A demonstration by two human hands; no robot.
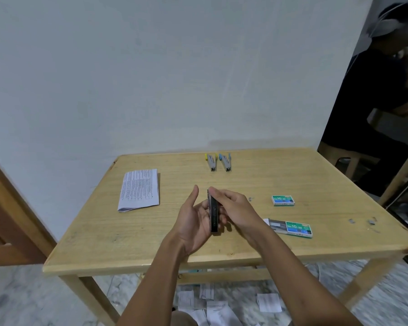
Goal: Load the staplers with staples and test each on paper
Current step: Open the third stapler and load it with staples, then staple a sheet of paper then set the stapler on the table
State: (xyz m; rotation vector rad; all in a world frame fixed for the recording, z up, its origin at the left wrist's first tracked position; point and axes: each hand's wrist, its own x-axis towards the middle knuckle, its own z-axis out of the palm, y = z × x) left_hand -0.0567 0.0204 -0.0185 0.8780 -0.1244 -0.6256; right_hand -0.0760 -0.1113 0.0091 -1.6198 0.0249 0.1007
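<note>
Loading step, probably: right hand [233,208] grips the black stapler [213,211], left hand [193,220] cradles it, fingers relaxed. Next likely means reaching for the opened staple box [297,228].

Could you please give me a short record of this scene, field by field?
held item: black stapler, above the table
right hand: fingers curled over the black stapler
left hand: against the black stapler, thumb raised; its grip is hidden
far edge: yellow stapler beside blue stapler
left side: folded printed paper
right side: closed staple box; open staple box; loose staples
floor: paper scraps
</note>
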